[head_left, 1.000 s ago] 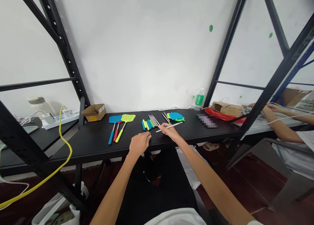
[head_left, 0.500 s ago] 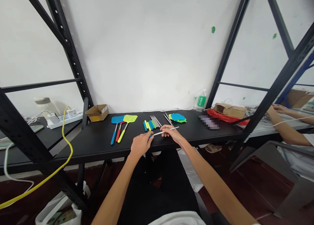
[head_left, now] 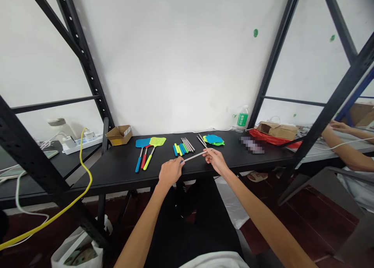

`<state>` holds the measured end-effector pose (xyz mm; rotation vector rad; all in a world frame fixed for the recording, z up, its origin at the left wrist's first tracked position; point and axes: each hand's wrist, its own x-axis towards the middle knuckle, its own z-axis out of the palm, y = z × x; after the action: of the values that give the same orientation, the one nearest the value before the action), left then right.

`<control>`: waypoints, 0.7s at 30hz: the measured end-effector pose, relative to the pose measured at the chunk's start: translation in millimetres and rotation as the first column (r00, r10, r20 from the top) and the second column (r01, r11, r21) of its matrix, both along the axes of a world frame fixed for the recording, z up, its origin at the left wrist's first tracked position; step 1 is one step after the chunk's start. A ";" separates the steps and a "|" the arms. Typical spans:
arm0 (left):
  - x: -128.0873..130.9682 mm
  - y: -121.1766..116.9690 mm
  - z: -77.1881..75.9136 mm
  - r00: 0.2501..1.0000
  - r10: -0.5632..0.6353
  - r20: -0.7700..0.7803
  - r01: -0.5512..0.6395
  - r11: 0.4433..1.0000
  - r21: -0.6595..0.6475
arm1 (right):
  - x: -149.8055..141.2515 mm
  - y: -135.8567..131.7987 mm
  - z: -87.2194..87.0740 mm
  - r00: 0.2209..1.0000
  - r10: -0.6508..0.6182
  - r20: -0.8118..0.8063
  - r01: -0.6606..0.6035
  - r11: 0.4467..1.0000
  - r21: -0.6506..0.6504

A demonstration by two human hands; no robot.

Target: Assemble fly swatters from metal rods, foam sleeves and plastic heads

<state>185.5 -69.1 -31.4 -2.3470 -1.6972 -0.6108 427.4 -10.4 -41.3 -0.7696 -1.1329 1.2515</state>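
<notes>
Black table (head_left: 117,166) bears box (head_left: 119,136) and bottle (head_left: 242,120); hands (head_left: 170,172) hold rod (head_left: 194,156).

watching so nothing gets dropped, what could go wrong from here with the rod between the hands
The rod runs from the left hand, where a blue piece barely shows, to the fingers of the right hand; a slip there could let it swing off line.

The coloured handles lie close beyond the left hand, so a knock might scatter them.

In this view the left hand overlaps the front edge of the black table; a dropped piece might go over it.
</notes>
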 end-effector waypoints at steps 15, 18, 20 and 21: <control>-2.9 1.2 -1.0 1.000 0.017 -0.019 -0.017 1.000 0.011 | 31.5 -17.5 -9.0 0.864 -0.170 0.475 0.070 0.973 0.221; -3.5 1.4 -0.5 1.000 0.011 -0.006 -0.011 1.000 -0.002 | 36.7 -22.4 -7.9 0.782 -0.204 0.589 0.055 0.964 0.262; -4.4 1.6 -0.1 1.000 -0.004 0.002 0.004 1.000 -0.009 | 40.5 -25.3 -7.9 0.735 -0.220 0.641 0.039 0.958 0.284; -4.9 1.7 0.1 1.000 -0.012 0.006 0.012 1.000 -0.012 | 42.0 -26.2 -7.9 0.722 -0.223 0.656 0.032 0.957 0.290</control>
<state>180.6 -67.4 -31.3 -2.3677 -1.6959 -0.6121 469.4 -36.6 -49.2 -1.1328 -1.7685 0.6646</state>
